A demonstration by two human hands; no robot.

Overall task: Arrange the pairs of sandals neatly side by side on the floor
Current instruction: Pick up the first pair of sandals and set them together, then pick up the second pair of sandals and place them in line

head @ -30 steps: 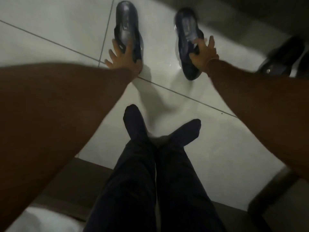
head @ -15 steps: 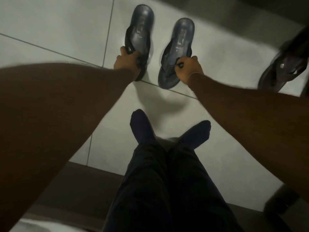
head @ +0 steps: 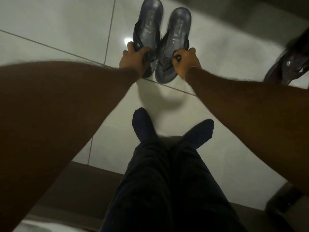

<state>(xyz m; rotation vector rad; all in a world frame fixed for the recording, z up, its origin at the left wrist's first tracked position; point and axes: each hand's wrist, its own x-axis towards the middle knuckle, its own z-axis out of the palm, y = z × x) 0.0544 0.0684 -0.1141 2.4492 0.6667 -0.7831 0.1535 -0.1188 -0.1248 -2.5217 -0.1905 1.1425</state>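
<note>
Both bare arms outstretched, left hand (head: 133, 61) and right hand (head: 186, 61) fisted close together, knuckles up.

The person is wearing long dark trousers (head: 167, 190), close to black with a faint navy cast, reaching down to the ankles. On the 2 feet the person is wearing plain dark navy socks (head: 142, 124), with no shoes over them. Both forearms are showing bare, with fine hair along their edges and no sleeves reaching them. The left hand (head: 133, 61) and right hand (head: 187, 61) are bare, wearing no gloves.
</note>
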